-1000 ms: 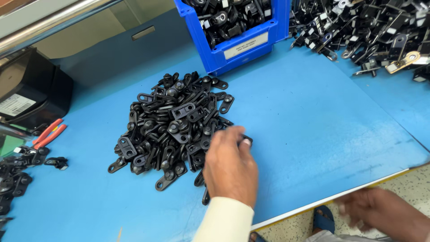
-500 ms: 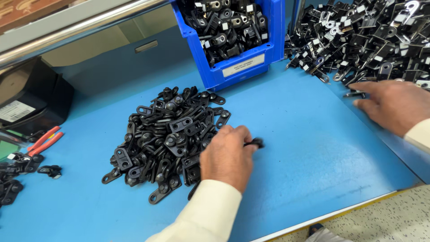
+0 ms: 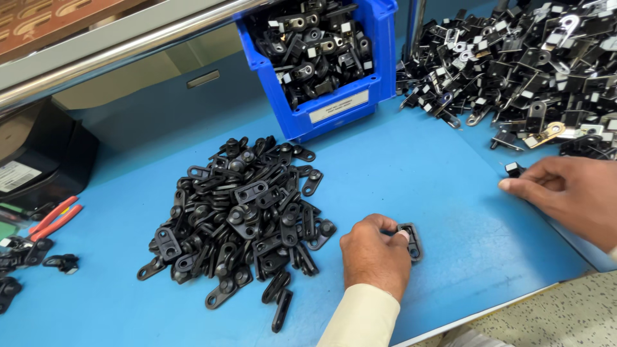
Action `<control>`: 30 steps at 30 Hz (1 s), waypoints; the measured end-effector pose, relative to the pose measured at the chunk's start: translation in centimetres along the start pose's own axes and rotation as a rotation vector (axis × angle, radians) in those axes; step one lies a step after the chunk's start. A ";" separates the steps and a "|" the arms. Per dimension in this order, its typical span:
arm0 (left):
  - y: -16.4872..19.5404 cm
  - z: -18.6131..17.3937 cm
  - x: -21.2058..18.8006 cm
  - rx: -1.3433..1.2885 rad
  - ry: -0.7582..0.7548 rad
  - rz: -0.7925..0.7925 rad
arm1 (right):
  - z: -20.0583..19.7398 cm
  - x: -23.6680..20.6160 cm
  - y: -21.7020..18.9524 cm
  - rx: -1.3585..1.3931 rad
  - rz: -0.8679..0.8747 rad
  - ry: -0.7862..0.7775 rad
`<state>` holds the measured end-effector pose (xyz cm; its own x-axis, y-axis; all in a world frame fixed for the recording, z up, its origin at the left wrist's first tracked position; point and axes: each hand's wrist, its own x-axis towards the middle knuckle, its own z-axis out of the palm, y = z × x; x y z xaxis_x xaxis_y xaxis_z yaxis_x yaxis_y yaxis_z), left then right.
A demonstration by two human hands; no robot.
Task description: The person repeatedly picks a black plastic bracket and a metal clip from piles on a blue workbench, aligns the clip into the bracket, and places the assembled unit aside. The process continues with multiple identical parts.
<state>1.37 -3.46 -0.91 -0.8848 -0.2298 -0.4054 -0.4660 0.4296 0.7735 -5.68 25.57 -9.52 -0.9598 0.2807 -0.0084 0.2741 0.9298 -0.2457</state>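
Fingers of the left hand (image 3: 375,256) are being curled around a flat black plastic bracket (image 3: 411,240) on the smooth blue table (image 3: 411,167) — at three o'clock from the matte bracket pile (image 3: 241,218). A small black piece (image 3: 513,169) is being pinched by the right hand (image 3: 569,193) — at five o'clock from the blue bin (image 3: 328,96).

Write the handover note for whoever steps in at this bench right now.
Left hand: fingers pinch one flat black plastic bracket on the blue bench top, just right of the loose heap of black brackets.
Right hand: fingers pinch a small black clip part at the near edge of the big pile of black metal clips.
The blue plastic bin behind holds more clip parts.
Done: one piece picked from each pile.
Left: both pieces are apart, not yet brought together; both piles remain large.
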 end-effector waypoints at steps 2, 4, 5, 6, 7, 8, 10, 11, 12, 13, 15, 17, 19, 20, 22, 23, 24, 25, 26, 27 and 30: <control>0.1 0.1 -0.1 0.043 0.007 0.018 | -0.4 0.4 -0.8 -0.194 0.010 0.002; 0.2 0.2 -0.2 0.155 0.023 0.108 | -0.3 0.8 -0.7 0.109 -0.090 0.122; 0.2 0.2 -0.3 0.210 0.032 0.151 | -0.1 0.9 -0.4 0.263 -0.140 0.182; 0.3 0.3 -0.4 0.240 0.037 0.167 | -0.1 1.1 -0.2 0.272 -0.139 0.162; 0.3 0.3 -0.5 0.269 0.042 0.184 | 0.0 1.2 0.0 0.280 -0.138 0.142; 0.3 0.3 -0.6 0.299 0.047 0.202 | 0.1 1.2 0.1 0.288 -0.136 0.124; 0.1 0.3 -0.7 0.307 0.087 0.238 | 0.1 1.1 -0.2 0.120 -0.108 0.104; 0.1 0.2 -0.7 0.312 0.107 0.257 | 0.0 0.9 -0.5 0.036 -0.094 0.094; 0.0 0.2 -0.7 0.278 0.093 0.226 | -0.1 0.8 -1.0 -0.039 -0.100 0.077; -0.1 0.1 -0.7 0.244 0.078 0.196 | -0.3 0.7 -1.4 -0.115 -0.104 0.062; -0.2 0.1 -0.7 0.210 0.062 0.171 | -0.6 0.7 -1.9 -0.214 -0.100 0.047; -0.3 0.0 -0.8 0.209 0.066 0.178 | -0.5 1.0 -1.9 -0.262 -0.090 0.048; -0.2 0.0 -0.8 0.184 0.055 0.150 | -0.2 1.3 -1.1 -0.056 -0.166 0.198; -0.1 0.0 -0.8 0.172 0.049 0.136 | 0.1 1.6 -0.6 0.048 -0.202 0.272; 0.0 0.0 -0.9 0.145 0.038 0.096 | 0.8 2.1 0.3 -0.012 -0.130 0.259; 0.1 0.0 -0.9 0.133 0.031 0.078 | 1.0 2.3 0.7 -0.042 -0.092 0.254; 0.2 0.0 -1.0 0.134 0.030 0.074 | 1.3 2.3 1.0 -0.025 -0.129 0.277; 0.3 0.0 -1.0 0.134 0.028 0.070 | 1.4 2.2 1.1 -0.007 -0.166 0.300; 0.4 0.1 -1.1 0.135 0.027 0.066 | 1.3 2.0 1.0 0.011 -0.202 0.324; 0.4 0.2 -1.1 0.134 0.036 0.082 | 1.1 1.7 0.8 -0.017 -0.159 0.294; 0.5 0.4 -1.2 0.132 0.045 0.108 | -0.2 0.3 -0.6 -0.019 -0.098 0.263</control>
<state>2.25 -2.63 -0.25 -0.9302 -0.2139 -0.2984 -0.3670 0.5642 0.7396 -6.16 25.15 -9.20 -0.9335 0.2391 0.2672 0.1842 0.9591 -0.2148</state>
